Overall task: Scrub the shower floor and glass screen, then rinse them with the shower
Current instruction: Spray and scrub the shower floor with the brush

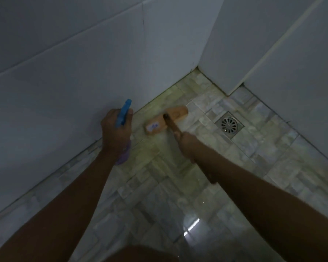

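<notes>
A wooden scrub brush head (166,120) lies bristles-down on the wet tiled shower floor (159,186), close to the left wall. Its wooden handle (173,127) runs back into my right hand (186,146), which grips it. My left hand (116,133) holds a spray bottle with a blue trigger head (123,112) and a purple body (123,155), just left of the brush. No glass screen or shower head is in view.
A round metal drain (229,125) in a square frame sits to the right of the brush. White tiled walls (83,72) meet in a corner behind the brush. A bright light reflection (191,225) lies on the wet floor near me.
</notes>
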`<action>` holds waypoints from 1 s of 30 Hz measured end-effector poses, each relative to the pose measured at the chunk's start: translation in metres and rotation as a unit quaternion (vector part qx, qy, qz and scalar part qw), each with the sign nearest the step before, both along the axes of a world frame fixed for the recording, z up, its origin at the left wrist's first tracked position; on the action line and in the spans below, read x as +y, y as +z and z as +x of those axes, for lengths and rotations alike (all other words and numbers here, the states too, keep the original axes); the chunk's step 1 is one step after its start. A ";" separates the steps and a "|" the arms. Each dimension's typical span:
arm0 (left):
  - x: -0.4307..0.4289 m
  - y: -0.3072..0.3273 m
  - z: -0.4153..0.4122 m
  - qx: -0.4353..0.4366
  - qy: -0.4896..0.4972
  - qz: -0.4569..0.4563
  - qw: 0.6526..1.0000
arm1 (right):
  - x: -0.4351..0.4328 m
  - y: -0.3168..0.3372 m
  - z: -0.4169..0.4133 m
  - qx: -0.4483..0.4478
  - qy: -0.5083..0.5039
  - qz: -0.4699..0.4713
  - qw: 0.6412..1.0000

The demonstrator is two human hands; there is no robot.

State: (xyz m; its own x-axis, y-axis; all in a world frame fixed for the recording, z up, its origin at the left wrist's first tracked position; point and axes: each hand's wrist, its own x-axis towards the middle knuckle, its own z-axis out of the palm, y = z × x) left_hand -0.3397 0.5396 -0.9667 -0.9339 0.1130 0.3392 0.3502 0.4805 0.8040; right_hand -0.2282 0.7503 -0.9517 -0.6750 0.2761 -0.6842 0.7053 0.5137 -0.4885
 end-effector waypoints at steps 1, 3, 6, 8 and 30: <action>-0.001 -0.001 0.000 -0.008 0.002 0.007 1.000 | -0.001 0.001 0.026 -0.007 0.017 0.006 1.000; -0.002 0.002 -0.002 -0.013 0.004 0.022 1.000 | 0.012 0.008 0.070 -0.026 0.026 0.027 0.999; -0.003 0.002 -0.003 0.000 0.007 0.012 1.000 | 0.041 0.014 0.091 -0.052 -0.033 0.049 0.997; -0.004 0.003 -0.002 -0.002 0.005 0.011 1.000 | 0.048 0.011 0.073 -0.060 -0.080 0.054 0.994; -0.068 -0.003 0.042 -0.204 -0.040 -0.017 0.978 | -0.023 -0.001 0.116 -0.032 0.050 0.063 0.996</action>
